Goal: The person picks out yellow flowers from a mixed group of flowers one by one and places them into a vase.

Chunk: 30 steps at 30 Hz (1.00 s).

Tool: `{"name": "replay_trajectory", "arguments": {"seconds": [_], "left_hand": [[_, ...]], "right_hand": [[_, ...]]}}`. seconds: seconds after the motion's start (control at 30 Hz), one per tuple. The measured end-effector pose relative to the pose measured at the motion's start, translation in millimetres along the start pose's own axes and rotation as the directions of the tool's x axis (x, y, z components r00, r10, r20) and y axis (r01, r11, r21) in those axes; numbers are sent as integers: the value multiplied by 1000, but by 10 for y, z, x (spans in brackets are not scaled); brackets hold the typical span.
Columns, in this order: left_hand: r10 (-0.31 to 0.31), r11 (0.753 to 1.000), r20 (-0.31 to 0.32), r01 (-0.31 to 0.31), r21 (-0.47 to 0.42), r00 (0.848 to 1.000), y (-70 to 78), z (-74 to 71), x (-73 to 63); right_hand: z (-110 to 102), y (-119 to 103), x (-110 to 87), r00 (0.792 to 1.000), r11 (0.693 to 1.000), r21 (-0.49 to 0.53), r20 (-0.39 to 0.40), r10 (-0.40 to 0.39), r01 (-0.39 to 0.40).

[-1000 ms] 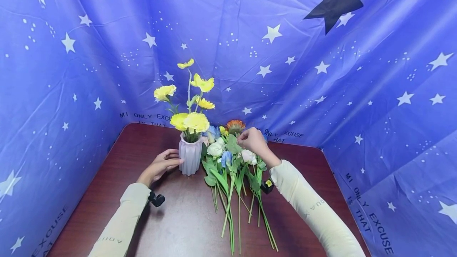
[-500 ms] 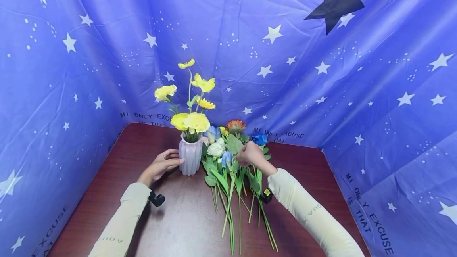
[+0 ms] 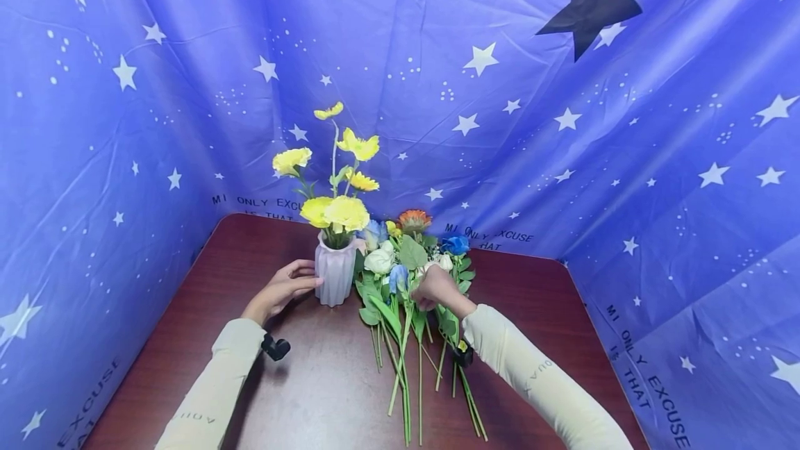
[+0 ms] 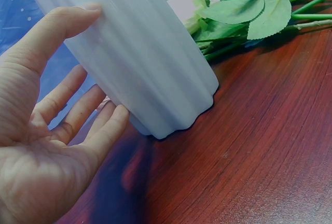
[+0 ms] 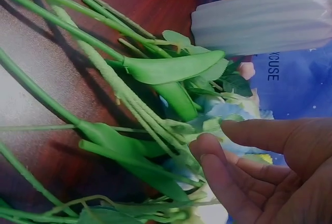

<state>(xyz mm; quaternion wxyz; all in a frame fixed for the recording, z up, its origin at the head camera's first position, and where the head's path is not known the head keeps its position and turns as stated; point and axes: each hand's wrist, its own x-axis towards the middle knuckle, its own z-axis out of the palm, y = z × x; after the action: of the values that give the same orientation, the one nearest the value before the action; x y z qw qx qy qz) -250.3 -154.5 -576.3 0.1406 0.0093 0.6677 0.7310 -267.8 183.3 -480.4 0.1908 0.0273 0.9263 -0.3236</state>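
Note:
A pale lilac, fluted vase stands upright on the table with several yellow flowers in it. My left hand holds the vase's left side, thumb on its front face and fingertips along its edge, as the left wrist view shows. To the vase's right lies a pile of flowers with green stems. Over that pile hovers my right hand, beside a blue flower. In the right wrist view, a gap separates its thumb and fingertips, close to the stems' upper ends; any contact is unclear.
An orange flower, a white flower and a dark blue flower lie at the pile's far end. The brown table meets a blue star-printed cloth behind and at both sides.
My right hand has come nearer to me and lower over the pile, from below the orange flower toward the stems, uncovering the dark blue flower. The left hand stays at the vase.

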Motion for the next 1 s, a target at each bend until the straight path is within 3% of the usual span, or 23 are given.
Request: {"name": "replay_trajectory", "arguments": {"seconds": [0.13,0.33,0.63,1.0], "left_hand": [[1,1000,0,-1,-2,1000,8,-2,-6],[2,1000,-5,-2,-19,1000,-11,-9,3],[3,1000,-8,-3,-13,1000,-12,-1,9],[1,1000,-5,-1,-15,1000,-19,-6,12]], "right_hand": [[86,48,37,1000,1000,26,-3,3,-3],[170,76,57,1000,999,-36,3,20,-19],[232,127,57,999,999,-39,45,22,-20],[311,144,48,1000,1000,-25,10,16,-16]]}}
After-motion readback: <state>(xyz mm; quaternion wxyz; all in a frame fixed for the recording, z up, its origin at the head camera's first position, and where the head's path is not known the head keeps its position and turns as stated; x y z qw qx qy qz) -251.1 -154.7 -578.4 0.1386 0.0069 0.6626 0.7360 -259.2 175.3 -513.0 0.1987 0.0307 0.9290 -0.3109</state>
